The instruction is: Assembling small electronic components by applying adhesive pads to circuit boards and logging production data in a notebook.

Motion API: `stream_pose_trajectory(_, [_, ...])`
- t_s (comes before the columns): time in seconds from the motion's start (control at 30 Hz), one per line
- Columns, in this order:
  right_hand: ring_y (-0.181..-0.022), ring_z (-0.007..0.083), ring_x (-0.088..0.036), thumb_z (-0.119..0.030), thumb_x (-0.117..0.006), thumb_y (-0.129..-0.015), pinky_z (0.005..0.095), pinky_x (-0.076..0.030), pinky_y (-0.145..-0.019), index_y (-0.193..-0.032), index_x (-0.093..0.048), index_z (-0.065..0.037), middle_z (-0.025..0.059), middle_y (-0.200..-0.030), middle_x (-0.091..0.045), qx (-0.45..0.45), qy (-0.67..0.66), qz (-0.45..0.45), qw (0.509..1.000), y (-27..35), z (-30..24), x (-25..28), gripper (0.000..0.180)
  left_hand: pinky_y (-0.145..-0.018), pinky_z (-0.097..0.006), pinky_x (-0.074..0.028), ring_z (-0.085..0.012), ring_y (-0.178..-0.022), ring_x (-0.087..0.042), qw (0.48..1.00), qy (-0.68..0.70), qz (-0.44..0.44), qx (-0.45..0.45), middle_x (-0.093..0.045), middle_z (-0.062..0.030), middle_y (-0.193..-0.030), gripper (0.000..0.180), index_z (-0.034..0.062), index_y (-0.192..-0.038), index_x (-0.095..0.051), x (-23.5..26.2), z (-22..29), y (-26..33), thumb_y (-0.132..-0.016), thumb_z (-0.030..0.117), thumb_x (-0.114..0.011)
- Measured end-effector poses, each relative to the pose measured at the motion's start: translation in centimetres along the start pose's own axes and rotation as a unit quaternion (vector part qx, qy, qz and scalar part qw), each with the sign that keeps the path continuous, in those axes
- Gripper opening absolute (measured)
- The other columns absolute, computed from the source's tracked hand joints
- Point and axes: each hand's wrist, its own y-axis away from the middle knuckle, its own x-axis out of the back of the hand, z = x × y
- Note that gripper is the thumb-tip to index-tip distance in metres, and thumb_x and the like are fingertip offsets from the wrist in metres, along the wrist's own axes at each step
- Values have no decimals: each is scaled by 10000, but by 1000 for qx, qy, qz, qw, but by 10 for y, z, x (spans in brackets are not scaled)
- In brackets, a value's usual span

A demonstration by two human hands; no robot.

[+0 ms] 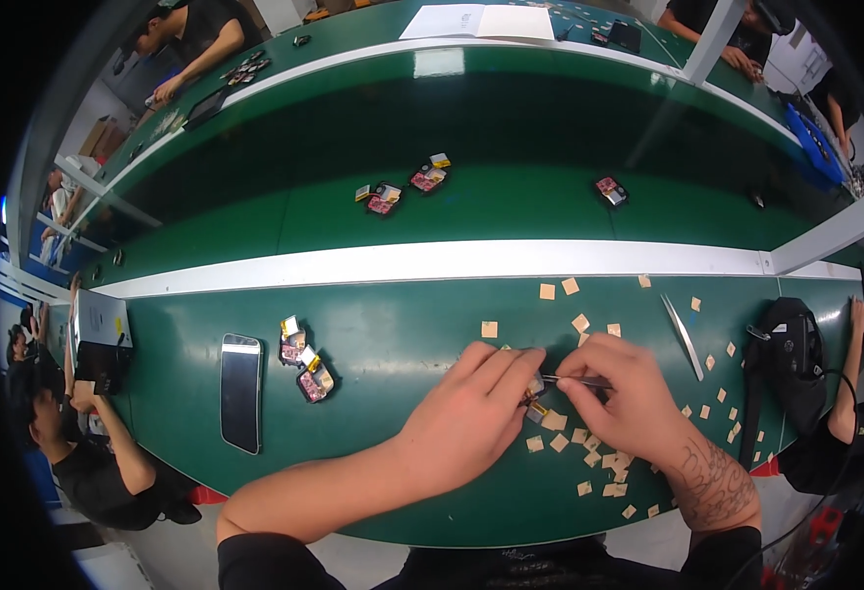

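Observation:
My left hand (pixel 476 413) is closed over a small open electronic device (pixel 531 395) just above the green table, and its fingers hide most of it. A silver-and-yellow battery pouch (pixel 536 414) shows at the device's near side. Pinched in my right hand (pixel 621 391) is a slim dark tool (pixel 594 382), apparently tweezers, whose thin tip reaches the device by my left fingertips. Several small tan square pads (pixel 589 442) lie scattered below and around both hands. Two opened devices with batteries (pixel 315 382) lie farther left.
A smartphone (pixel 241 393) lies at the left. Silver tweezers (pixel 683 337) rest to the right, near a black bag (pixel 788 354). A white rail (pixel 442 264) crosses behind my hands; more opened devices (pixel 429 176) lie past it. Co-workers (pixel 88 442) sit at both sides and across.

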Motion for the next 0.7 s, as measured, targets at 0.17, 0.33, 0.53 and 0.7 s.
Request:
stream_pose_trajectory(0.17, [-715,269,-705,-26,-772,-921,371,-568,-611,-1008,-697,-40,88,-879,-646,5,40,-17,999,0,-5,5,116,-1000,-433,-552,-374,-1134,-610,1000,6,5,-3,-675,-177,-1269,696,-18,-1473,-566,1,-2,-1,-819,-8,-801])
stream_pose_trajectory(0.33, [-760,260,-703,-63,-740,-843,379,-592,-624,-1008,-665,-48,78,-922,-600,116,286,-39,950,9,-16,-7,182,-994,-438,-554,-379,-1130,-616,999,-24,13,-29,-676,-168,-1296,680,-26,-1451,-584,-6,-3,0,-809,-15,-809])
stream_pose_trajectory(0.53, [-744,267,-700,-47,-726,-836,381,-600,-627,-980,-654,-55,82,-924,-602,75,260,-26,962,10,-15,-14,162,-1018,-430,-547,-373,-1150,-610,999,-24,9,-44,-661,-184,-1313,637,-57,-1438,-579,-4,-2,-2,-829,-17,-762])
stream_pose_trajectory(0.7, [-714,275,-714,-52,-736,-927,388,-592,-619,-1005,-676,-49,93,-912,-631,44,145,12,988,9,-5,-15,99,-982,-435,-558,-378,-1125,-619,1000,-5,13,-22,-676,-166,-1248,682,-28,-1440,-588,-4,-1,-1,-797,-24,-814])
